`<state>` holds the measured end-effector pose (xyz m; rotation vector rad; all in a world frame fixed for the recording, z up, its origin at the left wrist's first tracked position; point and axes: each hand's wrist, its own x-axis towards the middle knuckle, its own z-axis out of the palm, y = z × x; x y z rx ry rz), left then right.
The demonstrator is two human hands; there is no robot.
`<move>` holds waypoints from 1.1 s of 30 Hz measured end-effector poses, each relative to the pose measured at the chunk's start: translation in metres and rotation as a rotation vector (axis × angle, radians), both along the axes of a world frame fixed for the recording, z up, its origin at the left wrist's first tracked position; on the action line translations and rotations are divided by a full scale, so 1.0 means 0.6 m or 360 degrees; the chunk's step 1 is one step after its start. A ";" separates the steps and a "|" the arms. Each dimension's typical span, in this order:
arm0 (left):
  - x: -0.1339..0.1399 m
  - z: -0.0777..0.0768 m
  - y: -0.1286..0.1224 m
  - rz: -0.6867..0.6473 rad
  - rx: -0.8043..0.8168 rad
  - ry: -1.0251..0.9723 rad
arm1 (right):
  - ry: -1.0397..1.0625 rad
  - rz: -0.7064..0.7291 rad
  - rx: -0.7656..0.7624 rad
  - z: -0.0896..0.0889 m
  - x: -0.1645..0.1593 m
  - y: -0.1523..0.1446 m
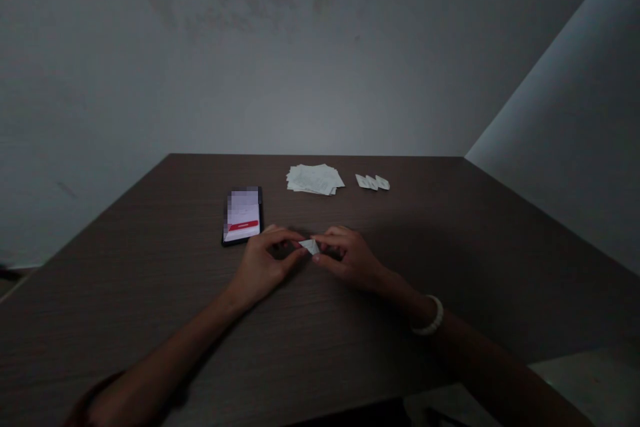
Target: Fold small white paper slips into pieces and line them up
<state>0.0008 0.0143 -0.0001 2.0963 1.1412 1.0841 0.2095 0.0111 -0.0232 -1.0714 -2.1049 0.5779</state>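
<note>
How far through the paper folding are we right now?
Done: three small folded pieces lie in a row at the far side of the table. In hand: the left hand and right hand pinch one small paper piece between them, mid-fold. Left: a stack of flat sheets beside the finished ones, count unclear.
</note>
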 end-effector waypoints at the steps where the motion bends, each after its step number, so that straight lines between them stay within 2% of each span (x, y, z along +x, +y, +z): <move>1: 0.000 0.000 0.000 0.0005 0.0001 0.0001 | -0.0002 0.0001 -0.0008 0.000 0.000 0.000; 15: 0.001 0.003 -0.001 -0.0018 0.0025 0.0000 | -0.0067 0.0001 0.0041 0.001 -0.002 -0.001; 22: 0.000 0.001 0.000 -0.0049 -0.0006 -0.0020 | -0.0233 0.0026 0.0197 0.011 -0.008 -0.007; 28: 0.000 -0.001 0.002 -0.0039 -0.0006 -0.0002 | -0.0401 -0.0038 0.0304 0.005 -0.013 -0.010; 33: 0.002 -0.003 0.000 -0.0024 0.0084 0.0051 | -0.0329 -0.0119 0.0431 0.001 -0.016 -0.011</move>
